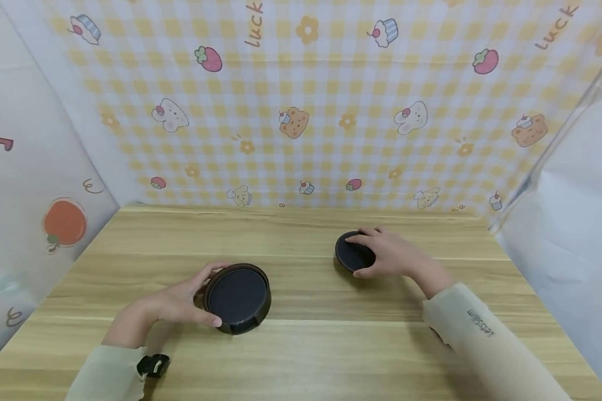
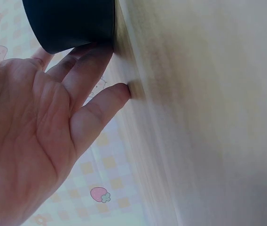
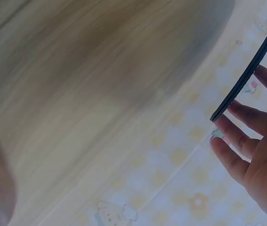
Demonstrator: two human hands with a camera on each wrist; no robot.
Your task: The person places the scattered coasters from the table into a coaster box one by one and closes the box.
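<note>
On the left of the table, my left hand [image 1: 179, 302] grips a round dark coaster holder [image 1: 264, 311], thumb at the near side and fingers round the far side. A black round coaster [image 1: 237, 295] lies inside it, face up. In the left wrist view the holder's dark wall [image 2: 72, 23] is against the fingers, its base at the wood. My right hand [image 1: 390, 253], further back and to the right, holds another black round coaster [image 1: 350, 255] by its edges. The right wrist view shows this coaster [image 3: 242, 84] edge-on as a thin dark strip, fingertips along it, raised off the table.
The wood-grain table [image 1: 301, 362] reaches back to a yellow checked cloth [image 1: 321, 161] with cartoon prints. White sheeting [image 1: 582, 200] hangs at the right, and a printed white sheet [image 1: 25, 167] at the left. A black band [image 1: 153, 366] is at the left cuff.
</note>
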